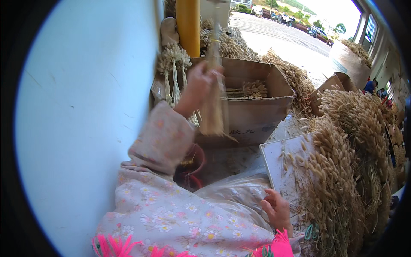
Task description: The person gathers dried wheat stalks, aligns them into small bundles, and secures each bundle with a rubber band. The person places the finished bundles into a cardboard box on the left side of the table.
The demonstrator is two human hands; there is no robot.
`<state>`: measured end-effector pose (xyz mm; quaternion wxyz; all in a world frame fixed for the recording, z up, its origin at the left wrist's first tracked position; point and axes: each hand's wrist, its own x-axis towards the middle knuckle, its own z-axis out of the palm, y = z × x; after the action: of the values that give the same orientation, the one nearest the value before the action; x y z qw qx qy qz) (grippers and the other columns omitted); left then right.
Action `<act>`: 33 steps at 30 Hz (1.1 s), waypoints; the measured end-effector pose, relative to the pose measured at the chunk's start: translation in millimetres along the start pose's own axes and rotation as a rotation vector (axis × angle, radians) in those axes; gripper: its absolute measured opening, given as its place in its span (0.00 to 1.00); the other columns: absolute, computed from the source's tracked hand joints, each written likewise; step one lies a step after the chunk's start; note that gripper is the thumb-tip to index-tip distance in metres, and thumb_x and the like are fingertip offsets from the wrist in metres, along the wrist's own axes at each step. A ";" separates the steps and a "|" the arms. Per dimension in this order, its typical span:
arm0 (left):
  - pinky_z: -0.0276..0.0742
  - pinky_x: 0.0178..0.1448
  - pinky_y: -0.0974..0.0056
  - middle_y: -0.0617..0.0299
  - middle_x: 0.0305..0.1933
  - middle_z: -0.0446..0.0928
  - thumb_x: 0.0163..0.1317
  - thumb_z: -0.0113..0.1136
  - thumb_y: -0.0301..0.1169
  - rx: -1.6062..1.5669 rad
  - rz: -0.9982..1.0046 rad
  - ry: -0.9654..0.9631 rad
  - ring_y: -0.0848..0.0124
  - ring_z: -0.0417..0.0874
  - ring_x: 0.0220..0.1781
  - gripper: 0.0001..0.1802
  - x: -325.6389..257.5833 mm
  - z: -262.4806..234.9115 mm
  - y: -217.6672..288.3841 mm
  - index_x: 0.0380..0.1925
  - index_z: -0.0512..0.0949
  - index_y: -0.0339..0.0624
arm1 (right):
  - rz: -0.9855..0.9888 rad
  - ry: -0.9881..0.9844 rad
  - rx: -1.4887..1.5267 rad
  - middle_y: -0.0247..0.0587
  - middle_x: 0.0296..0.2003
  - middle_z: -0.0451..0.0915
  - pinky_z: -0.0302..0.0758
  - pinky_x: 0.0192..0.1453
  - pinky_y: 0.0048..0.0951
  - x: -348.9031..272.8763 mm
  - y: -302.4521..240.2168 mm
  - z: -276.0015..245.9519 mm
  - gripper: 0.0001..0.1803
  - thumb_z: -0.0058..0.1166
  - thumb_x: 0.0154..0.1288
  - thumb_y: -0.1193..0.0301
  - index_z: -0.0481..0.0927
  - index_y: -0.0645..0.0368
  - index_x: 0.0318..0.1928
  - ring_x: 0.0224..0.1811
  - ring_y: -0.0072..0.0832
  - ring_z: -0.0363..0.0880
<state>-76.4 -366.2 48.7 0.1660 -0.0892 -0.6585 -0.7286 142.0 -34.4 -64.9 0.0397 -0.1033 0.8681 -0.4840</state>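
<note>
Raised in front of the cardboard box (257, 113), my left hand (200, 83) is closed around a bundle of dried grass (212, 111). The bundle is upright and motion-blurred, its cut stem ends pointing down across the box's near wall. My right hand (278, 210) is low on the right, fingers loosely bent and apart, holding nothing I can see. Beside it are clear plastic sheeting (239, 186) over my lap and a white board (284, 160) scattered with loose grass heads. More grass (254, 89) lies inside the box.
Tied bunches of pale grass (174, 64) stand left of the box, by a yellow post (188, 28). Large heaps of fluffy dried grass (342, 158) crowd the right side. A red container (192, 167) sits below the box. A pale blue wall (85, 107) borders the left.
</note>
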 end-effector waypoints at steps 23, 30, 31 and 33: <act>0.70 0.63 0.52 0.42 0.55 0.76 0.54 0.64 0.51 1.273 -0.333 0.278 0.48 0.77 0.58 0.40 45.1 -288.9 -193.7 0.59 0.68 0.34 | 0.183 -0.036 0.035 0.48 0.29 0.83 0.79 0.37 0.30 -21.7 37.6 -2.9 0.15 0.60 0.61 0.72 0.78 0.63 0.48 0.31 0.34 0.85; 0.70 0.63 0.56 0.45 0.53 0.77 0.57 0.64 0.49 1.373 -0.166 0.145 0.56 0.76 0.58 0.38 134.8 -382.4 -194.8 0.62 0.68 0.37 | 0.142 0.224 0.011 0.42 0.34 0.83 0.76 0.41 0.28 -72.3 59.2 -35.8 0.15 0.55 0.64 0.68 0.78 0.63 0.48 0.36 0.27 0.81; 0.70 0.64 0.56 0.45 0.55 0.76 0.58 0.63 0.50 1.437 -0.092 0.152 0.55 0.76 0.58 0.38 156.6 -378.5 -185.5 0.63 0.67 0.39 | 0.162 0.292 -0.061 0.42 0.33 0.83 0.77 0.40 0.29 -84.6 66.3 -43.5 0.14 0.55 0.65 0.69 0.79 0.64 0.47 0.34 0.26 0.81; 0.69 0.64 0.57 0.45 0.58 0.75 0.61 0.63 0.49 1.337 0.006 0.165 0.55 0.76 0.59 0.37 192.6 -341.1 -167.4 0.65 0.67 0.41 | 0.275 0.412 -0.024 0.39 0.31 0.83 0.76 0.38 0.26 -111.8 79.8 -62.5 0.12 0.54 0.65 0.71 0.80 0.63 0.46 0.30 0.22 0.80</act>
<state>-285.3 -714.5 -79.7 0.2373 0.0871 -0.9528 -0.1682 229.2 82.6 -103.0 -0.0741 0.1162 0.8694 -0.4744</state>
